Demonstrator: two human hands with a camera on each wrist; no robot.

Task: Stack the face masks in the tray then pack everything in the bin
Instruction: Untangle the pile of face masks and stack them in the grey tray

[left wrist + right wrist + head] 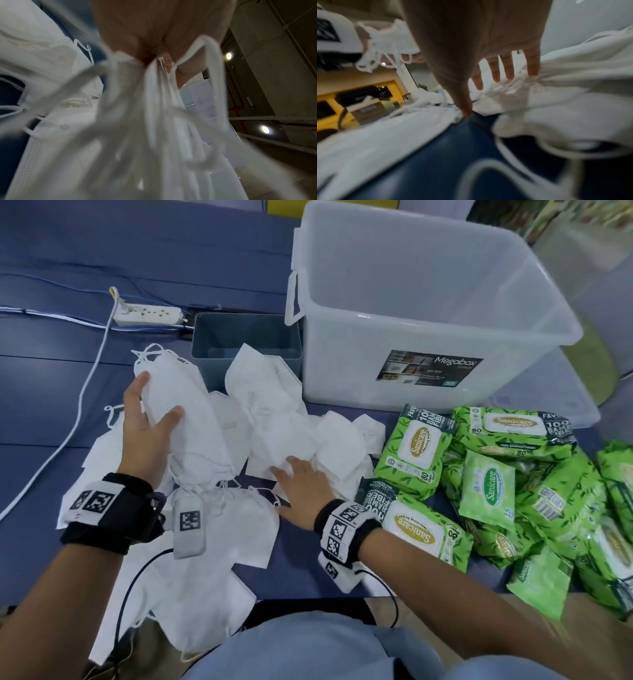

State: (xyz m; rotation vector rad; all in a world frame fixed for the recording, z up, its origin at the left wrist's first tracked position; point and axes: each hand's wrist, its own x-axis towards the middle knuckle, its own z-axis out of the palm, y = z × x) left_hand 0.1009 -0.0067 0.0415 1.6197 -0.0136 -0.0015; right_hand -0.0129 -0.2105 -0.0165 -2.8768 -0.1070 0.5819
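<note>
My left hand [150, 412] grips a gathered stack of white face masks [191, 412], held above the table, their ear loops dangling toward the wrist [154, 108]. More loose masks [284, 419] lie scattered on the blue table. My right hand [301, 474] reaches over them with straight, spread fingers [508, 67], the fingertips touching a loose mask [556, 70]. The grey-blue tray [246, 337] stands behind the masks, one mask leaning on its front wall. The clear plastic bin [428, 313] stands to the right of the tray.
Several green packs of wipes [513, 474] lie in a heap at the right. A white power strip [147, 315] and its cable [85, 385] run along the left. More masks [212, 559] lie near the table's front edge.
</note>
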